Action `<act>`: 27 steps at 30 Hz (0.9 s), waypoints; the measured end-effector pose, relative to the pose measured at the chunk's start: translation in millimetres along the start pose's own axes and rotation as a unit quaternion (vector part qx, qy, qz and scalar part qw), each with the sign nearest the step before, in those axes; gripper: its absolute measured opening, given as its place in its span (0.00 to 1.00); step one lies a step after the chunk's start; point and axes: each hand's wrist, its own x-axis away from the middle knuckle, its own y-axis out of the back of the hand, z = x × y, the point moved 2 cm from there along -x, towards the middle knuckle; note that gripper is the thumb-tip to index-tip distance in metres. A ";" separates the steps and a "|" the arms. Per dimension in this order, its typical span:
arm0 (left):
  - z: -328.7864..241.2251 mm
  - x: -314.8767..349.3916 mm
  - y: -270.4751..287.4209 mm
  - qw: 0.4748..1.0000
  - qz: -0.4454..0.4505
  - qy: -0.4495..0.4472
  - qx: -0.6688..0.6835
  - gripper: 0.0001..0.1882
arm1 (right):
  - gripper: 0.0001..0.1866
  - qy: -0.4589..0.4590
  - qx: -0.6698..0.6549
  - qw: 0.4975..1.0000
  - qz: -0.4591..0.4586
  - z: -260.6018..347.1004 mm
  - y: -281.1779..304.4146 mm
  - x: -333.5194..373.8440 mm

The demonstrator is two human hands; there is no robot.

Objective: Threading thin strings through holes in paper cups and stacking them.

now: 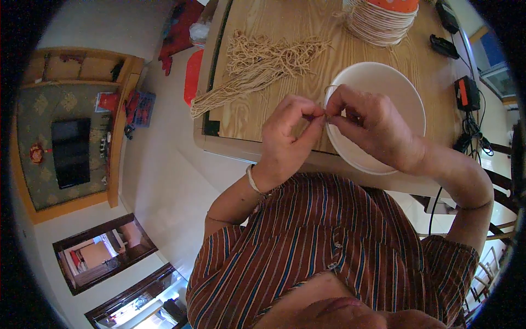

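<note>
The wooden surface (285,109) carried a loose bundle of tan strings (257,68), a white bowl (405,93) at its near edge, a coil of cord (378,24) at the far side, and black chargers (466,90) to the right. Over the bowl's rim, the left hand (287,140) and the right hand (370,123) met fingertip to fingertip, each pinched closed on one thin string (327,96). Beyond the surface, pale floor ran to a wooden television cabinet (71,142) against the wall.
</note>
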 end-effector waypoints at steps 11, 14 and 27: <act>-2.5 1.8 0.9 0.999 0.001 -0.025 -0.027 0.08 | 0.06 -0.109 -0.061 0.992 0.025 -1.3 5.0 -3.8; -2.3 0.8 1.6 0.999 0.012 -0.016 -0.025 0.08 | 0.05 -0.127 -0.097 0.987 0.034 -0.5 6.2 -3.6; 6.2 -1.4 1.4 0.992 0.050 0.033 0.109 0.06 | 0.06 -0.158 -0.105 0.979 0.078 -3.1 8.7 -5.9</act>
